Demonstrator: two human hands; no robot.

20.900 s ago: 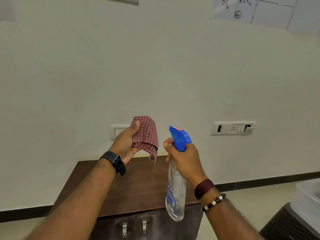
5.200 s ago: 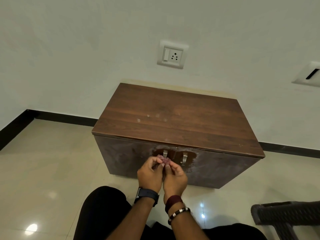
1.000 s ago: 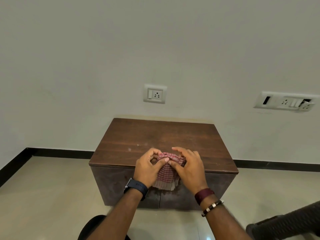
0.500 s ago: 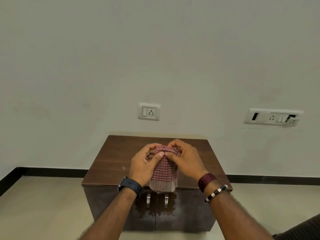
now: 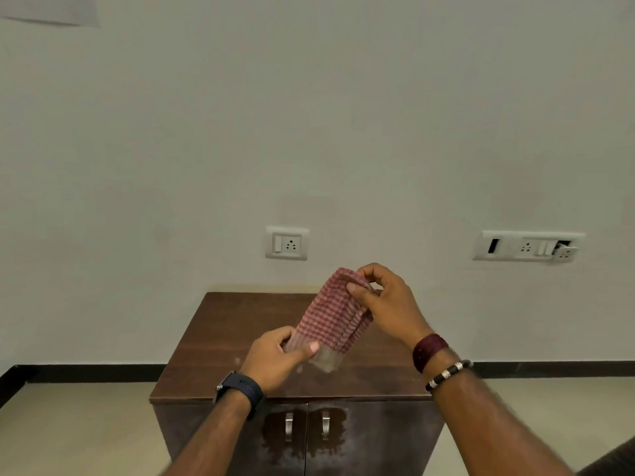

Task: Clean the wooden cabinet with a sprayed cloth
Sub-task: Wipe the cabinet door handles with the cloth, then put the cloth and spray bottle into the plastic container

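While I stand facing the wooden cabinet [image 5: 240, 341], I hold the red checked cloth [image 5: 331, 321] stretched in the air above its top, slanting from lower left to upper right. My left hand [image 5: 275, 359] pinches the cloth's lower end between thumb and fingers, and my right hand [image 5: 388, 304] grips the upper end, fingers curled around the folded edge. The cloth looks folded into a long strip, though I can't tell how many layers it has. On my left wrist sits a dark watch [image 5: 240, 389]; on my right, a maroon band [image 5: 429, 350] and a beaded bracelet [image 5: 448, 372]. Below my hands, the cabinet's two doors carry metal handles [image 5: 289, 426] with dark wet patches around them. Behind the cabinet, a white socket [image 5: 287, 242] is set in the wall, with a longer switch plate [image 5: 527, 246] off to the right.
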